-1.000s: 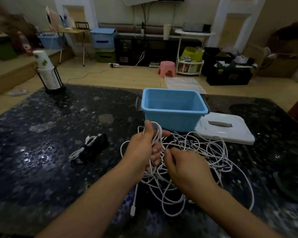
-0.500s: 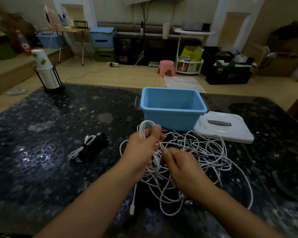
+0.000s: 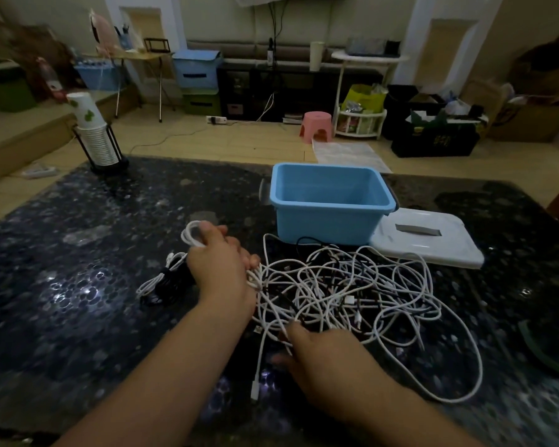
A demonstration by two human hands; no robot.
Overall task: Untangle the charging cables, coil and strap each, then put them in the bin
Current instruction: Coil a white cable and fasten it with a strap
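- The left hand [image 3: 221, 269], left of centre in the frame, has its fingers curled round a partly wound loop of white cable [image 3: 192, 235]; the loop pokes out above the knuckles, and strands run from under the hand into the pile on its right
- The right hand [image 3: 328, 359], low in the middle of the frame, lies on the near edge of the tangle of cables [image 3: 352, 291]; thumb and forefinger seem to pinch a white strand, but the fingertips are blurred and partly hidden, so the grip is a judgement
- The tangle, white strands with a few dark ones, spreads across the centre and right of the dark table [image 3: 78, 301], just in front of the blue bin [image 3: 331, 204], whose visible inside shows no cable; its white lid [image 3: 433, 240] lies flat at its right
- A strapped bundle [image 3: 167, 282] lies just left of the left hand, not yet in the bin
- Risk: pulling the wound loop further left while it threads through the pile would likely cinch knots tighter instead of freeing it
- Risk: a free plug end [image 3: 255, 390] at lower centre may snag on a loop as the strand is drawn through
- Risk: a hard tug could drag the whole tangle toward the near table edge, or let the half-made coil spring apart if the left grip slackens
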